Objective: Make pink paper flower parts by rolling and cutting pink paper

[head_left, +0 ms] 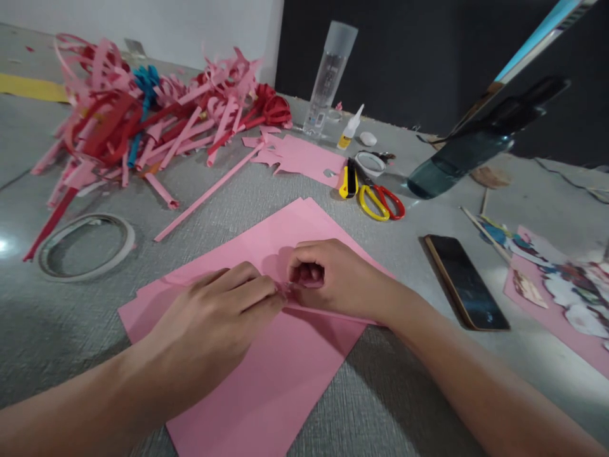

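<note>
Head view: I judge the pile (pixel 190 130) done, the sheet (pixel 266 241) barely rolled — left hand (pixel 228 304) pinching its edge, right hand (pixel 337 273) unclear in grip.

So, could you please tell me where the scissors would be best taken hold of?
Probably by the handles, from the near side: the scissors' loops face the person, while the cutter and tape roll crowd the other end.

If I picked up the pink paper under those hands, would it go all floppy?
Probably a bit: the pink paper looks thin, and an edge bends up beside the right hand. It's likely light too, being thin and flat. It might slip apart, since its offset corners suggest more than one sheet.
</note>
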Tool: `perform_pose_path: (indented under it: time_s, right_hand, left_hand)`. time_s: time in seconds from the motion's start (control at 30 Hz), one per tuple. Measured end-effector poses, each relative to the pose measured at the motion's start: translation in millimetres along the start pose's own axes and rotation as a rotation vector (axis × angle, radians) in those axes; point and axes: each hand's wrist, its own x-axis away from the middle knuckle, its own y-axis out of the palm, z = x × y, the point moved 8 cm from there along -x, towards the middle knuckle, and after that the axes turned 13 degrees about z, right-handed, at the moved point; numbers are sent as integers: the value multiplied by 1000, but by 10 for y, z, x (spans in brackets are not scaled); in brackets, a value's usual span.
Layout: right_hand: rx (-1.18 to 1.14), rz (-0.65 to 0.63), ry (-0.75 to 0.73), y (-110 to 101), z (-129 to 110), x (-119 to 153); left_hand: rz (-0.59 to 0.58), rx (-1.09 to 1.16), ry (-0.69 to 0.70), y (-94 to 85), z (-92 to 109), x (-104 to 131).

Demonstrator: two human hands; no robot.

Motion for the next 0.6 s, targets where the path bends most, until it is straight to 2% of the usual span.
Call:
perform_pose_path:
  time_s: [0.6]
  right_hand:
    - [32,-4,8,15,29,-1]
  left_hand:
    - [-25,24,-19,32,-11,13]
